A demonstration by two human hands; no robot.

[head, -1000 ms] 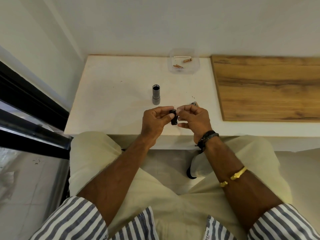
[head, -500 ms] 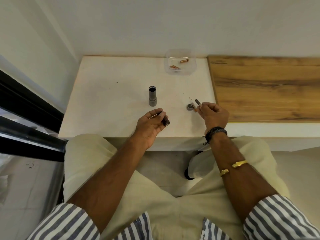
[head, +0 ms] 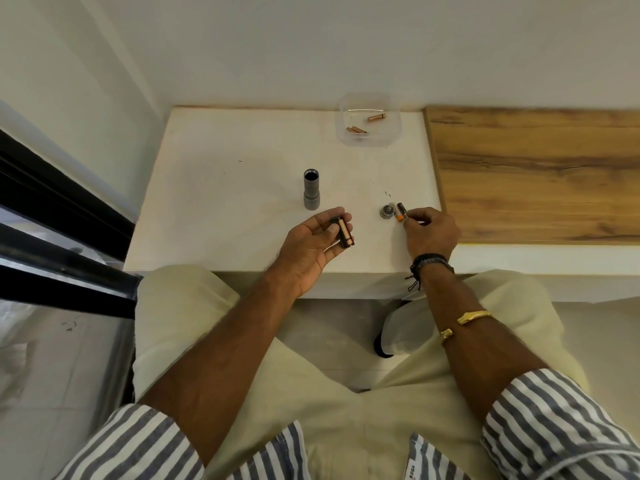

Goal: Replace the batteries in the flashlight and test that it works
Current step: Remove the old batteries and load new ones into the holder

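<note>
Tabletop (head: 214, 202), white: left half of its surface bare, open to a hand. Centre of frame: flashlight body (head: 311, 189) standing upright. Right of centre: small round cap (head: 388, 211) near the front edge. Upper centre, at the wall: clear container (head: 369, 120). Right: wooden board (head: 536, 174), bare.

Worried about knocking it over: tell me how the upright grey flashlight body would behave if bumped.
The flashlight body stands on end, tall and narrow, so it likely tips easily. Being round, it would probably roll across the smooth white table. It looks rigid, unlikely to deform.
</note>
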